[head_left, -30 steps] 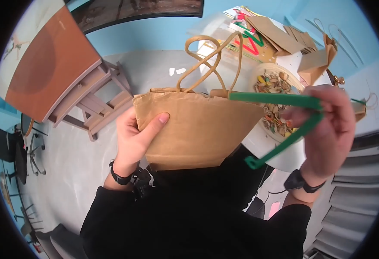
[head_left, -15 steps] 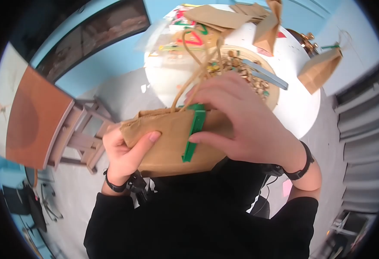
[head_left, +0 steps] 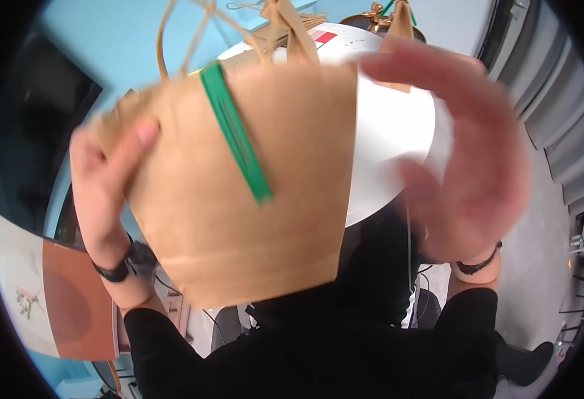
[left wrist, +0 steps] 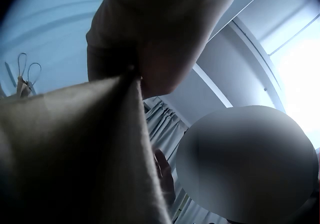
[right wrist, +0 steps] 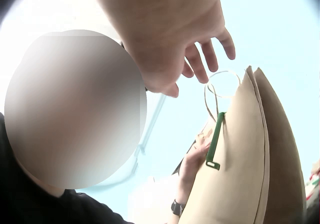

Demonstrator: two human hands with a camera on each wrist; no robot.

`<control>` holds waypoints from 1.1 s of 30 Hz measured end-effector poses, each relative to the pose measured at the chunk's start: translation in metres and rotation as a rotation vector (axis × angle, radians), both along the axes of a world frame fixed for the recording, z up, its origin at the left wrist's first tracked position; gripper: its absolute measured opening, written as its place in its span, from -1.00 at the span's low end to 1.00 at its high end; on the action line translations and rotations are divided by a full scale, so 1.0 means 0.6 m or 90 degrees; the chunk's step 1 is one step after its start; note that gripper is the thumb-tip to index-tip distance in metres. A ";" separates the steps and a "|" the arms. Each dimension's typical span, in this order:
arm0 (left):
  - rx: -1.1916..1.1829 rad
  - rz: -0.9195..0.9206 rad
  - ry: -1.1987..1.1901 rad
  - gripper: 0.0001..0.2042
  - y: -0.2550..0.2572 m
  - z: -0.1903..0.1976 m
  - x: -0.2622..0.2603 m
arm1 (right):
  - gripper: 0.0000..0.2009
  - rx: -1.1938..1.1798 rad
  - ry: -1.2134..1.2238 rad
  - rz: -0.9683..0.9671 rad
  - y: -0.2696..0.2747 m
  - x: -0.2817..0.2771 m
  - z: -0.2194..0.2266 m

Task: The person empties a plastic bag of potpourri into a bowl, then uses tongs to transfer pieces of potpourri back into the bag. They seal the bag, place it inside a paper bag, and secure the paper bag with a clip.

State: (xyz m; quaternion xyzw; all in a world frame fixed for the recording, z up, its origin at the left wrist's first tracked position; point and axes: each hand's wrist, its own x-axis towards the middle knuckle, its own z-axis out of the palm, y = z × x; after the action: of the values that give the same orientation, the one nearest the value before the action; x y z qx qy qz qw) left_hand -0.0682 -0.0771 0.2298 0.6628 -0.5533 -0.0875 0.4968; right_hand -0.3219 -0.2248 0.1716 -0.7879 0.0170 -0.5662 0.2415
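Observation:
In the head view the left hand (head_left: 99,179) grips the upper left side of a brown paper bag (head_left: 292,166), thumb on the front face. A green clip (head_left: 235,133) hangs over the bag's top edge and slants down its front. The bag's twisted handles (head_left: 202,30) rise above it. Blurred, the right hand (head_left: 478,153) is to the right of the bag, fingers parted and holding nothing. From the right wrist view, the right hand (right wrist: 175,44) is above the bag (right wrist: 230,174), apart from the green clip (right wrist: 215,141).
Behind the bag is a round white table (head_left: 398,126). Further paper bags (head_left: 289,30) stand at its far side, one near a brass-coloured object (head_left: 374,16). A brown-and-white panel (head_left: 79,299) is at the lower left, with grey curtains (head_left: 538,80) at the right.
The right hand has let go of the green clip, now on the bag, and moved right. The left hand has raised the bag, still gripping it. The head view has shifted.

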 end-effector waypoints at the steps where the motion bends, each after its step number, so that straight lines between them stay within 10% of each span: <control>1: -0.042 -0.011 0.025 -0.70 -0.037 0.011 0.005 | -0.75 0.034 -0.046 -0.028 -0.012 -0.028 -0.007; 5: -0.064 -0.050 -0.061 -0.67 -0.204 0.060 0.064 | -0.82 0.163 -0.134 -0.081 -0.064 -0.106 -0.062; 11: -0.188 0.203 -0.330 -0.61 -0.452 0.058 0.003 | -0.87 0.207 -0.120 -0.087 -0.075 -0.209 -0.116; 17: -0.226 0.204 -0.228 -0.70 -0.713 -0.085 0.071 | -0.87 0.310 -0.075 -0.205 -0.077 -0.261 -0.162; 18: -0.028 0.178 -0.219 -0.69 -0.742 -0.102 0.089 | -0.87 0.324 -0.063 -0.217 -0.075 -0.266 -0.168; 19: 0.169 0.150 -0.204 -0.69 -0.745 -0.101 0.091 | -0.87 0.337 -0.050 -0.223 -0.072 -0.270 -0.167; 26: 0.167 -0.040 -0.095 -0.65 -0.619 -0.181 0.050 | -0.87 0.415 0.018 -0.195 -0.074 -0.267 -0.204; 33: 0.270 -0.155 -0.014 -0.65 -0.284 -0.201 0.096 | -0.87 0.510 0.091 -0.117 -0.061 -0.190 -0.231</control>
State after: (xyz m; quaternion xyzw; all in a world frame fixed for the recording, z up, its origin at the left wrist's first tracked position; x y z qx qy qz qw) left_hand -0.0108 -0.2474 0.1094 0.6816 -0.6039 -0.2534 0.3263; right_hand -0.4360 -0.2613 0.0329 -0.6643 0.3229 -0.4781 0.4753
